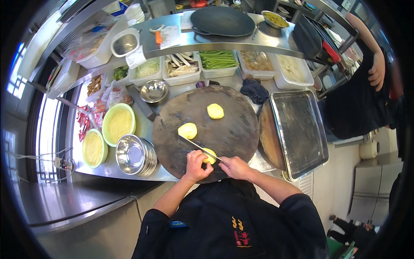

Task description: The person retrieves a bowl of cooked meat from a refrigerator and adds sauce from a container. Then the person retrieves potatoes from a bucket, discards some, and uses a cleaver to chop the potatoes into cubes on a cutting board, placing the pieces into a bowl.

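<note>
On a large round chopping block point(226, 136) lie peeled yellow potatoes, one of them under my hands at the near edge. My left hand point(196, 165) presses this potato point(211, 158) against the wood with bent fingers. In my right hand point(235, 166) is the handle of a kitchen knife point(197, 146), whose blade points forward and left across the top of the potato. Whether the edge has cut into it I cannot tell. A second potato point(187, 130) sits by the blade's tip, and a third potato point(215, 111) lies farther back.
Left stand stacked steel bowls point(131, 155) and green tubs point(119, 124) of pale yellow shreds. A metal tray point(299, 129) rests at the right. Behind the block are tubs of green beans point(217, 60) and other vegetables below a steel shelf point(207, 48). Another person point(352, 94) stands at right.
</note>
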A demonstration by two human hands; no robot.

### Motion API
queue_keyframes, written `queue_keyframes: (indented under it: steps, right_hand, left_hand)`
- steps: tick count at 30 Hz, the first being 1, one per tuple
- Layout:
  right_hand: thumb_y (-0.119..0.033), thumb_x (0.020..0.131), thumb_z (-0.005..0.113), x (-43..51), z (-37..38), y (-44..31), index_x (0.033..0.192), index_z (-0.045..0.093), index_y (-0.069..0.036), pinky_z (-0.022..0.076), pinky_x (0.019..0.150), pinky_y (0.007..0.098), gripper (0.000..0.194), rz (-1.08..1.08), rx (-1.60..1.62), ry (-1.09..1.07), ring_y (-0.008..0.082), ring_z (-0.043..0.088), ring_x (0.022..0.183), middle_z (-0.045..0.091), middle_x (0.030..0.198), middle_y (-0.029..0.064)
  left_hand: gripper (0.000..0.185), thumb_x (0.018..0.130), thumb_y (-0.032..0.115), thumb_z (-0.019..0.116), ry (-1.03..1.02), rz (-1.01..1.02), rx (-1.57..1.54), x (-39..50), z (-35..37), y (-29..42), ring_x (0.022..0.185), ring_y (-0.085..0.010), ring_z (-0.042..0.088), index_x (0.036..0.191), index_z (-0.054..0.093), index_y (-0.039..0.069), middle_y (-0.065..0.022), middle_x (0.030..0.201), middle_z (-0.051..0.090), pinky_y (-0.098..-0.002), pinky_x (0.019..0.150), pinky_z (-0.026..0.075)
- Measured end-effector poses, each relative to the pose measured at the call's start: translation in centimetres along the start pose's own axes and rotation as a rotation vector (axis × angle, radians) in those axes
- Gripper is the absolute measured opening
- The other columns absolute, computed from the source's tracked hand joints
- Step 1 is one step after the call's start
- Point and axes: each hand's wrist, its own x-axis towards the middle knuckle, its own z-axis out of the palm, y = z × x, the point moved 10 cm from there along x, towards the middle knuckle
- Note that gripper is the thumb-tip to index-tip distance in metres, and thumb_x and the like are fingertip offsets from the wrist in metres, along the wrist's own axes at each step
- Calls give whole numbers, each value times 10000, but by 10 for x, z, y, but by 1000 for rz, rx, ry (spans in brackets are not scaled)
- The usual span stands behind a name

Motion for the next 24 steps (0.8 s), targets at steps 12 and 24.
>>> queue_keyframes:
  steps: [12,24]
  right_hand:
    - [-221,959,645,-27,-22,-4,1190,671,-53,558,669,445,287,7,73,296,382,704,742,687,783,217]
    - [-243,862,679,-86,-74,-7,1275,678,-253,555,599,451,413,55,-459,367,322,685,687,660,820,118]
  left_hand:
    - [390,687,128,766,-57,-11,-12,6,2,5,1039,-350,565,1046,624,72,-139,1122,573,-446,907,467]
    - [362,770,297,850,-131,80,59,62,6,72,1094,-317,553,1025,680,104,-82,1098,590,-456,943,433]
